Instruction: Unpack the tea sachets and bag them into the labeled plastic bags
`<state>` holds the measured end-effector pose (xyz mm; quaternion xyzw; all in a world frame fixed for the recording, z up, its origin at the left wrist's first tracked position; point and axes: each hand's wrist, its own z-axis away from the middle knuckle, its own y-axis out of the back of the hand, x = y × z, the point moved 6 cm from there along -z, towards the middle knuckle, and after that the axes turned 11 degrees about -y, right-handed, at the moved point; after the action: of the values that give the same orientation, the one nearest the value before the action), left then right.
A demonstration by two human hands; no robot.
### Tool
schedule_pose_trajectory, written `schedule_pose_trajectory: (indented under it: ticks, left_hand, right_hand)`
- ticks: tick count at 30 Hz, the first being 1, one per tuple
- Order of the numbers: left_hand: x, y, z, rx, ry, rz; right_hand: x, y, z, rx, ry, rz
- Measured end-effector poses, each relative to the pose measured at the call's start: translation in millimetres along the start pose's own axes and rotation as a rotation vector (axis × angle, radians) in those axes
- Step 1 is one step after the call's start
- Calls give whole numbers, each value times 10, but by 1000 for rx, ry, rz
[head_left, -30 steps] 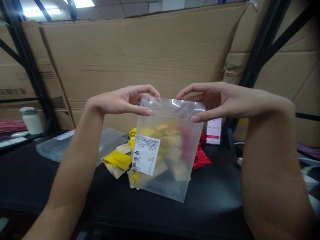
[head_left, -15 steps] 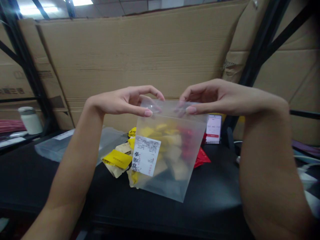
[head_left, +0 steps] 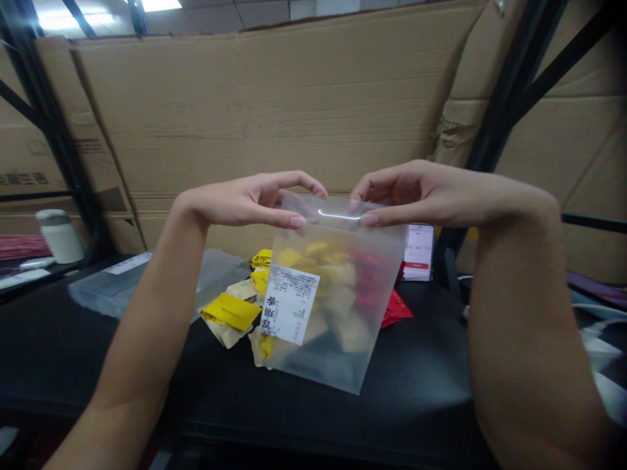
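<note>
A frosted translucent bag point(head_left: 337, 365) with a white printed label point(head_left: 290, 305) hangs upright between my hands. My left hand point(head_left: 264, 199) pinches its top left edge, thumb in front and fingers behind. At the top right edge my right hand point(head_left: 396, 192) grips it the same way. Behind the bag, several yellow and beige packets point(head_left: 230, 318) lie on the black table point(head_left: 215, 391), partly seen through the plastic. Red packets point(head_left: 396, 309) show at its right side.
More clear bags point(head_left: 105, 287) with a white label lie at the left. A lit phone point(head_left: 418, 253) stands behind on the right. A pale bottle point(head_left: 59, 236) is far left. Cardboard point(head_left: 274, 111) walls the back, and cables point(head_left: 600, 316) lie far right.
My left hand has shifted slightly right along with the bag's upper left edge and label. My right hand has moved slightly left, and a bright glint now shows near the bag's top.
</note>
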<state>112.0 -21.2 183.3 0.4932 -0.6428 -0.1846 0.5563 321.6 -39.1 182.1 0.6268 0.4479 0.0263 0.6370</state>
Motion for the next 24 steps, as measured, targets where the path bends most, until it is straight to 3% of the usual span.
schedule_pose_trajectory:
  ticks: [12,24]
  left_hand:
    - [34,10,-13,71,-14,-22]
    - [-20,-16,-11,8,5,-10]
  right_hand:
    - [-42,-11,-1,22,28,-31]
    - [-9,-24,-30,4,18,-30]
